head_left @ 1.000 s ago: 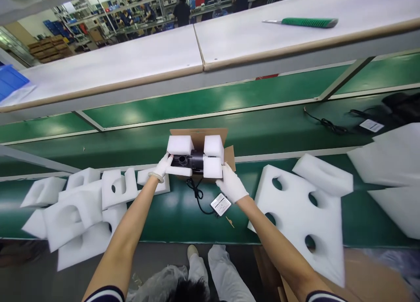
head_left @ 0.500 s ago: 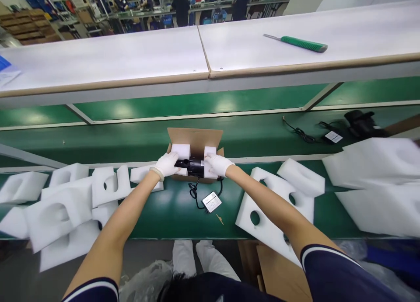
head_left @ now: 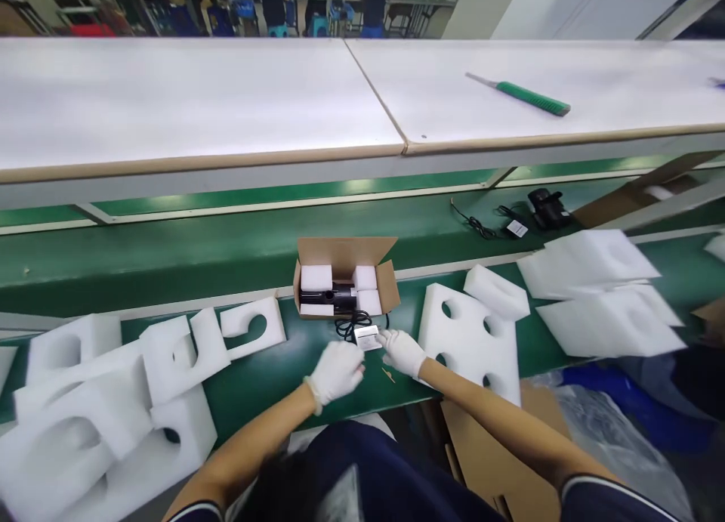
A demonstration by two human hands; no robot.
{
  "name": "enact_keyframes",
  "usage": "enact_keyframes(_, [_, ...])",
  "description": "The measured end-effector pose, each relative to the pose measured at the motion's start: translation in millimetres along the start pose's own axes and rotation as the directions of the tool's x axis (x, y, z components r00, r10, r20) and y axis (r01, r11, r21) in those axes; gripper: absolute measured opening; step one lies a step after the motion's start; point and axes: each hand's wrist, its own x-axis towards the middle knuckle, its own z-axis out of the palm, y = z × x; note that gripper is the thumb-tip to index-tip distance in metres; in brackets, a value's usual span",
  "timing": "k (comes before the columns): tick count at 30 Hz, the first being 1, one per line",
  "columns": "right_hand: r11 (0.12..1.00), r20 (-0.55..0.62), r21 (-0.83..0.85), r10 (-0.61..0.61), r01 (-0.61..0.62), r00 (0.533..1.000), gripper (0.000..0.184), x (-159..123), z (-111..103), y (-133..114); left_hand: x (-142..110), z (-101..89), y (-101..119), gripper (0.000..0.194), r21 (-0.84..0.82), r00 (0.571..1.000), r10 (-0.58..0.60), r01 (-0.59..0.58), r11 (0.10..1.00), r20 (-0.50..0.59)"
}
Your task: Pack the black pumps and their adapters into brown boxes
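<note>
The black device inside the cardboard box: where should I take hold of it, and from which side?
Take the black device around its middle, from above: white foam blocks pack both ends in the open carton, leaving only the centre free.

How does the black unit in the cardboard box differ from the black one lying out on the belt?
The boxed black unit sits inside an open cardboard box between white foam blocks, while the other black unit lies bare on the green belt. The boxed unit's cable bunches just in front of the box; the other unit's cable trails to its left. Both are black, each beside a white label card.
</note>
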Motion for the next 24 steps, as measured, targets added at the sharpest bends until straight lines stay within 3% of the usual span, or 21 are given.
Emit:
enact_keyframes(1, [0.999, 0.011, 0.017, 0.035, -0.035, 0.999, 0.05, 5.9, 8.3, 2.0, 5.4, 20.4, 8.8, 0.031, -0.063, 0.997, 0.053, -0.05, 0.997, 0.055])
enact_keyframes(3, [0.993, 0.032, 0.087, 0.08, -0.083, 0.996, 0.065, 23.1, 17.2, 7.4, 28.6, 52.5, 19.3, 0.058, -0.108, 0.994, 0.0, 0.012, 0.994, 0.111])
enact_keyframes(5, [0.982, 0.083, 0.161, 0.082, -0.095, 0.993, 0.058, 36.8, 17.2, 11.6, 59.2, 70.6, 19.3, 0.072, -0.107, 0.986, -0.096, 0.111, 0.988, 0.137])
enact_keyframes(9, [0.992, 0.136, 0.128, -0.005, -0.012, 0.991, 0.033, 27.0, -4.5, 7.3, 96.9, 79.3, 6.6, 0.068, -0.136, 0.967, -0.156, 0.186, 0.973, 0.2])
enact_keyframes(12, [0.99, -0.074, 0.101, -0.095, 0.102, 0.993, 0.032, 9.7, -36.0, -5.2, 88.4, 79.1, 10.1, 0.067, -0.186, 0.96, -0.145, 0.192, 0.964, 0.24])
enact_keyframes(15, [0.993, -0.202, 0.068, -0.081, 0.096, 0.976, 0.056, 15.3, -71.6, -11.4, 61.6, 71.6, 26.6, 0.075, -0.257, 0.961, -0.068, 0.139, 0.956, 0.269])
enact_keyframes(17, [0.996, -0.129, 0.052, -0.065, 0.072, 0.989, 0.064, 30.2, -92.3, -6.4, 40.7, 57.7, 36.2, 0.082, -0.377, 0.961, 0.047, 0.061, 0.924, 0.272])
enact_keyframes(21, [0.974, 0.064, 0.154, -0.176, 0.164, 0.982, 0.036, 54.8, -116.1, 17.5, -0.7, 9.3, 36.0, 0.089, -0.668, 0.952, 0.241, -0.054, 0.743, 0.191])
enact_keyframes(24, [0.949, 0.0, 0.275, -0.163, 0.157, 0.987, 0.023, 58.1, -117.4, 31.5, -23.1, -27.6, 22.3, 0.086, -0.865, 0.959, 0.284, -0.131, 0.485, 0.014])
